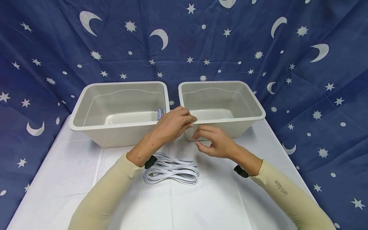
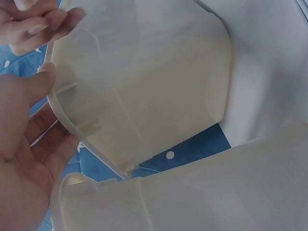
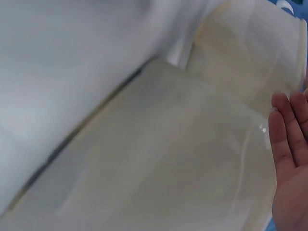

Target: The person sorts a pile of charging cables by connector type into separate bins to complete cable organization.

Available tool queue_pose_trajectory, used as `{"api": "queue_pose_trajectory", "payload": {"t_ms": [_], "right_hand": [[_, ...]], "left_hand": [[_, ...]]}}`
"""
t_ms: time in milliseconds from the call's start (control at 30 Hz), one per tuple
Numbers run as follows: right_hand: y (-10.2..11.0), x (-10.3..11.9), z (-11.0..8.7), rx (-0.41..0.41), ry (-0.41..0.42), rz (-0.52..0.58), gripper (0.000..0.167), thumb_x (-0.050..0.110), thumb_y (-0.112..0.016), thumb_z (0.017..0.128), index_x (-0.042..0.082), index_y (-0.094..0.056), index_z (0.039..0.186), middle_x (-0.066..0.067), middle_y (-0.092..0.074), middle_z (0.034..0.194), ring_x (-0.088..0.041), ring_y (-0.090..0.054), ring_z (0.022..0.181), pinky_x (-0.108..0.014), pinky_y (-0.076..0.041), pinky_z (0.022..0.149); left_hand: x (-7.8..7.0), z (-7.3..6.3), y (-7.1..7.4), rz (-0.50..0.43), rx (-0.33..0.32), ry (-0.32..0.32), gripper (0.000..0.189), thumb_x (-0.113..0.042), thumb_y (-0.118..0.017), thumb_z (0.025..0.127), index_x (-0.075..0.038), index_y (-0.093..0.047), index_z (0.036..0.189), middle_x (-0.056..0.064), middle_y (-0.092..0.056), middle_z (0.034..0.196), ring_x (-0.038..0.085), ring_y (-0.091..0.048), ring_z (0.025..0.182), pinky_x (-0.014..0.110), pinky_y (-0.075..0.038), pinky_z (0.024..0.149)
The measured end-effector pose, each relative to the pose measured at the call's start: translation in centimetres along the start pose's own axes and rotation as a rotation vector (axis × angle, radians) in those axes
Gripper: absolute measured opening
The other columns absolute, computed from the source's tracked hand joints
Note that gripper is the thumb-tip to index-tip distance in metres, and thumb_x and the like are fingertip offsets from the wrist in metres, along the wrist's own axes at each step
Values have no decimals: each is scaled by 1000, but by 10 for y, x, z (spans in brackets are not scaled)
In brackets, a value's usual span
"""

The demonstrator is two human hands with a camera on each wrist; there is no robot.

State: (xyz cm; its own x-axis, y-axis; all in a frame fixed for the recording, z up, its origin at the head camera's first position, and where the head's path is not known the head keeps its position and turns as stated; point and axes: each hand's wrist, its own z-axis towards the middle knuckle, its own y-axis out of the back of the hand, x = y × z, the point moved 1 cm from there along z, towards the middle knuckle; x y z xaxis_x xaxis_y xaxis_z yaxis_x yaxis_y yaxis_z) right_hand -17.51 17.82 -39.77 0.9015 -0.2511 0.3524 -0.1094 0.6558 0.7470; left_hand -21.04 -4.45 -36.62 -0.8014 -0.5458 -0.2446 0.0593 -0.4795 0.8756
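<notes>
My left hand [image 1: 176,123] is at the near-left corner of the right bin [image 1: 218,120], its fingertips right at the rim. In the left wrist view, the thumb [image 2: 41,84] lies apart from the loosely bent fingers, and nothing shows between them. My right hand [image 1: 214,140] hovers in front of the same bin's outer wall, thumb and fingers parted around nothing. Below my left wrist, a coiled white cable [image 1: 179,171] lies on the table. The left bin [image 1: 120,126] holds a small pale purple bundle [image 1: 159,113] by its right wall, partly hidden by my left hand.
The two off-white bins stand side by side with a narrow gap between them. Under everything is a white-covered table [image 1: 201,204]. A blue cloth [image 1: 184,38] with moons and stars hangs behind and along both sides.
</notes>
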Motion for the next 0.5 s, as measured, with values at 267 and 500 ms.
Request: {"api": "queue_pose_trajectory", "payload": {"t_ms": [267, 500], "right_hand": [[-34, -2, 0, 107, -21, -44, 13, 9, -73, 93, 11, -73, 106, 1, -71, 105, -10, -67, 97, -27, -57, 87], [-60, -3, 3, 212, -65, -76, 18, 16, -73, 96, 10, -73, 113, 1, -72, 112, -12, -67, 102, -27, -56, 89]], "left_hand": [[0, 0, 1, 5, -14, -6, 21, -21, -70, 105, -16, -80, 122, -2, -72, 111, 19, -61, 115, 35, -56, 89], [-1, -1, 0, -1, -10, -3, 21, -22, -68, 106, -17, -79, 123, -2, -72, 112, 18, -61, 116, 35, -56, 89]]}}
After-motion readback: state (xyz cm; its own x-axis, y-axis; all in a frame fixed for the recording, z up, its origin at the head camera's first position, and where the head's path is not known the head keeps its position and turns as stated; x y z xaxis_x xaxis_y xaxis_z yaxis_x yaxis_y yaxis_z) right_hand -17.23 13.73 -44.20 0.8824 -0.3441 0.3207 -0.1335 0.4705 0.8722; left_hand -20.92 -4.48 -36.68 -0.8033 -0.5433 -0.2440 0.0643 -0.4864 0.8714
